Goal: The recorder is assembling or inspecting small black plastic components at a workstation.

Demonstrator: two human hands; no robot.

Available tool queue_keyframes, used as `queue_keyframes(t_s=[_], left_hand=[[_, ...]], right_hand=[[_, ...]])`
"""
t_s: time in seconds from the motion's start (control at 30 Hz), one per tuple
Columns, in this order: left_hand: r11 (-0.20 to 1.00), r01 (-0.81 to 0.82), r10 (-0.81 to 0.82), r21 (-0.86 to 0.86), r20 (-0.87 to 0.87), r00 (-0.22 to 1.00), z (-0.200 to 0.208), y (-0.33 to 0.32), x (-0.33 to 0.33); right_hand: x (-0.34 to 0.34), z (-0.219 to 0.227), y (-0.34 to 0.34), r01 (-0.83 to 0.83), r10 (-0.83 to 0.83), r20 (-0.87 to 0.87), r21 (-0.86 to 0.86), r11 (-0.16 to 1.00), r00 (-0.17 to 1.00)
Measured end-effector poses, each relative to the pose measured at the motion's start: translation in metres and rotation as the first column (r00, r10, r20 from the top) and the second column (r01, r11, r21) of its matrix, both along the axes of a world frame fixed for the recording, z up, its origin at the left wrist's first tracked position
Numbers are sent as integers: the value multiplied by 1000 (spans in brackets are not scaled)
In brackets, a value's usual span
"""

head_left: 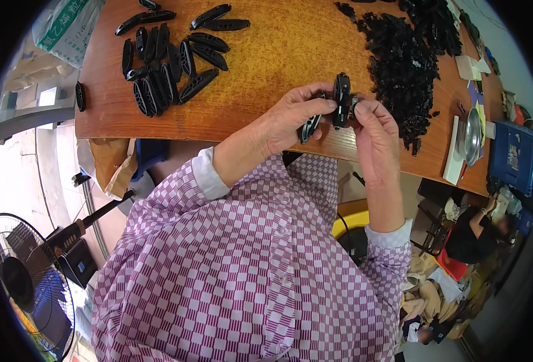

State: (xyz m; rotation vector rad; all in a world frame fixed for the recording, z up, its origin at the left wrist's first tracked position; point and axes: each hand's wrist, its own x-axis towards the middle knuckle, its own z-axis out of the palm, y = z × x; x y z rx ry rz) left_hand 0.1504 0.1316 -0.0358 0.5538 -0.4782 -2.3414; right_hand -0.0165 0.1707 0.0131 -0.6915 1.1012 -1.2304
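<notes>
Above the front edge of the table, my left hand (289,117) is closed on black, elongated plastic parts. One long part (341,96) stands upright between my two hands, by the left thumb tip. A second long part (307,129) lies lower in the same hand, partly covered by its fingers. My right hand (376,125) pinches a small dark plastic piece (353,108) between thumb and fingers, close against the upright part. Whether the small piece touches that part I cannot tell. The fingertips hide some of both.
On the brown wooden table (284,54), several similar long black parts (161,72) lie at the left. A big heap of small black pieces (402,72) covers the right. Beyond it are a metal bowl (473,137) and a blue bin (513,158). A fan (22,280) stands lower left; another person (472,238) sits lower right.
</notes>
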Motion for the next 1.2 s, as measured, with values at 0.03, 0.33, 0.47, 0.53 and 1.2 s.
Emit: queue_keyframes(t_s=[0.03, 0.33, 0.47, 0.53, 1.2], left_hand=[[1000, -20, 20, -10, 2, 1000, 0, 1, 0], [991, -48, 59, -122, 92, 994, 2, 4, 1], [986, -56, 80, -156, 148, 986, 2, 7, 1], [959, -38, 107, -280, 235, 966, 3, 8, 2], [666, 41, 355, -745, 365, 861, 24, -21, 45]], right_hand=[[2, -2, 0, -1, 2, 10, -19, 1000, 1000], [13, -5, 2, 58, -59, -75, -16, 998, 995], [15, -13, 1, 56, -61, -118, -44, 997, 991], [15, -14, 0, 27, -34, -174, -45, 999, 984], [50, -11, -37, -158, 135, -255, -71, 985, 957]])
